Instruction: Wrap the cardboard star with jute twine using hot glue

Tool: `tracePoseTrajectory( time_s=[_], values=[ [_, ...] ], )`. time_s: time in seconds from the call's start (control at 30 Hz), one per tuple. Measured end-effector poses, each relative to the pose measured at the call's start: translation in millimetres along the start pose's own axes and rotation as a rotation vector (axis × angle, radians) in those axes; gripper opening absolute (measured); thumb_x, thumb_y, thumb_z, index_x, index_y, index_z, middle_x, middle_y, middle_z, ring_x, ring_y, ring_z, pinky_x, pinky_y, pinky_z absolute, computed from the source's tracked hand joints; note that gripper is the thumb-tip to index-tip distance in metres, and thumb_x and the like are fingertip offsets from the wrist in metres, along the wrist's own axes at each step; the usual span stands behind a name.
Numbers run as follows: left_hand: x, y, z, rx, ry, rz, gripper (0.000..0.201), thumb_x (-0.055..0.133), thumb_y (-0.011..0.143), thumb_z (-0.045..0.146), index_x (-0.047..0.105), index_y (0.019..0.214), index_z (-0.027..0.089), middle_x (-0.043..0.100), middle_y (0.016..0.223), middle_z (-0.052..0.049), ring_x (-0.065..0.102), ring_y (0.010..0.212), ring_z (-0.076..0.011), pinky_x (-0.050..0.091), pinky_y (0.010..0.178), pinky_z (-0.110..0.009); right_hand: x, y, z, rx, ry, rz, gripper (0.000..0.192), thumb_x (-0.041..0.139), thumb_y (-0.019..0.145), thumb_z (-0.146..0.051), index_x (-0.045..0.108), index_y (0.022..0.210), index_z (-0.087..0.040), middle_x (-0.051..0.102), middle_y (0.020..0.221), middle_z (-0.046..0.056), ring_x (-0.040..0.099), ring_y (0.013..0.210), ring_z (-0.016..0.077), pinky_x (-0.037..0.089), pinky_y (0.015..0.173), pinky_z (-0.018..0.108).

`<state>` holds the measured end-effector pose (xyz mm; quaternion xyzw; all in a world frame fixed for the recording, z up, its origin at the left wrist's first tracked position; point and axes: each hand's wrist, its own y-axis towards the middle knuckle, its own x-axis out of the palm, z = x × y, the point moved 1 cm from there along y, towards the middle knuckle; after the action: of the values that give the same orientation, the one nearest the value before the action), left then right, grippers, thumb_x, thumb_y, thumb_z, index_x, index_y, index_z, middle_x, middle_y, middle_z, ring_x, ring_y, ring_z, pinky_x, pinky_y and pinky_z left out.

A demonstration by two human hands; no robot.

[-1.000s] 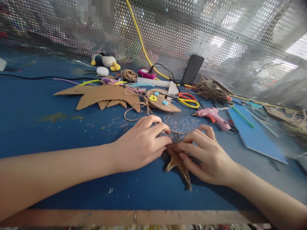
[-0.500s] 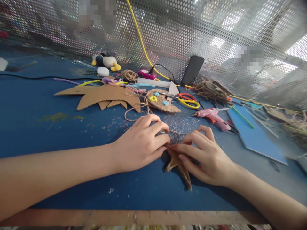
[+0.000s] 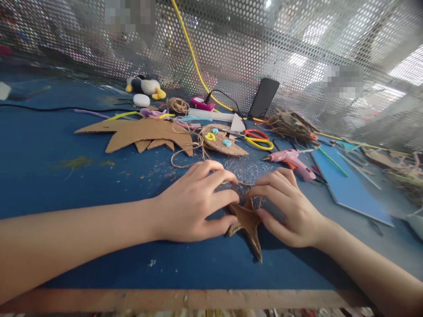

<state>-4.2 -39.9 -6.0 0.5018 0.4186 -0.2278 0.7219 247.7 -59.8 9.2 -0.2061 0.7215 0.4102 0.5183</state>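
Brown cardboard star [image 3: 247, 222] between the fingers [image 3: 228, 196]; tan twine [image 3: 246, 183] at the fingertips; pink glue gun [image 3: 292, 158], red-and-yellow scissors [image 3: 257, 138] beyond; blue table [image 3: 49, 176] beneath.

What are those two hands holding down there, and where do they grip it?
Both hands, left and right, pinch a small brown cardboard cutout at its upper edge, against the blue table; a twine strand runs between the fingertips.

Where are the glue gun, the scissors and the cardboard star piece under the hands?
glue gun [image 3: 291, 158]: head view, on its pink body.
scissors [image 3: 259, 138]: head view, on the red and yellow handles.
cardboard star piece [image 3: 248, 222]: head view, on its brown middle between the two hands.
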Motion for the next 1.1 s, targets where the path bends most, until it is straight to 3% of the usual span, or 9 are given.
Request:
tracePoseTrajectory(
  time_s=[0.2,0.33,0.6,0.8,0.97,1.1],
  values=[
    [-5.3,-2,3,0.177,-0.052,-0.083,0.015,0.066,0.095,0.037,0.075,0.100,0.026,0.063,0.131,-0.007,0.049,0.124,-0.0300,0.043,0.107,-0.046,-1,-2,11,-0.014,-0.087,-0.079,0.027,0.045,0.092,-0.017,0.063,0.112,-0.018,0.060,0.111,0.010,0.048,0.099,0.0256,0.035,0.092,0.049],
    [-3.9,-3,2,0.159,-0.050,-0.104,0.021,0.068,0.094,0.043,0.074,0.101,0.024,0.061,0.134,-0.008,0.048,0.125,-0.0311,0.042,0.107,-0.047,0,-3,11,-0.009,-0.062,-0.104,0.026,0.044,0.094,-0.017,0.064,0.110,-0.018,0.061,0.111,0.011,0.047,0.104,0.0271,0.034,0.094,0.051],
    [-2.9,0,3,0.060,0.047,-0.021,0.041,0.067,0.089,0.057,0.069,0.085,0.017,0.063,0.128,-0.014,0.049,0.119,-0.0361,0.044,0.102,-0.053,-2,-4,12,-0.064,-0.002,-0.091,0.019,0.050,0.095,-0.022,0.065,0.105,-0.018,0.064,0.108,0.009,0.045,0.111,0.0285,0.034,0.099,0.051],
    [-1.8,0,2,0.017,0.036,-0.027,0.028,0.061,0.095,0.041,0.068,0.089,0.015,0.063,0.127,-0.015,0.051,0.118,-0.0345,0.046,0.100,-0.051,-1,-2,12,-0.084,-0.029,-0.101,0.011,0.061,0.091,-0.024,0.064,0.100,-0.019,0.067,0.107,0.009,0.047,0.112,0.0276,0.035,0.101,0.048],
    [-2.5,0,3,0.019,0.003,-0.067,0.023,0.061,0.095,0.038,0.072,0.097,0.018,0.062,0.129,-0.012,0.048,0.120,-0.0333,0.044,0.103,-0.051,0,-2,13,-0.094,-0.022,-0.104,0.010,0.060,0.092,-0.020,0.064,0.101,-0.019,0.068,0.105,0.008,0.047,0.113,0.0272,0.036,0.102,0.047],
    [-2.2,0,3,0.027,0.005,-0.063,0.022,0.060,0.097,0.036,0.073,0.100,0.019,0.064,0.125,-0.011,0.049,0.118,-0.0321,0.045,0.102,-0.050,0,-3,14,-0.085,0.024,-0.123,0.015,0.065,0.091,-0.029,0.064,0.102,-0.019,0.068,0.109,0.009,0.048,0.114,0.0277,0.036,0.102,0.048]
  ],
)
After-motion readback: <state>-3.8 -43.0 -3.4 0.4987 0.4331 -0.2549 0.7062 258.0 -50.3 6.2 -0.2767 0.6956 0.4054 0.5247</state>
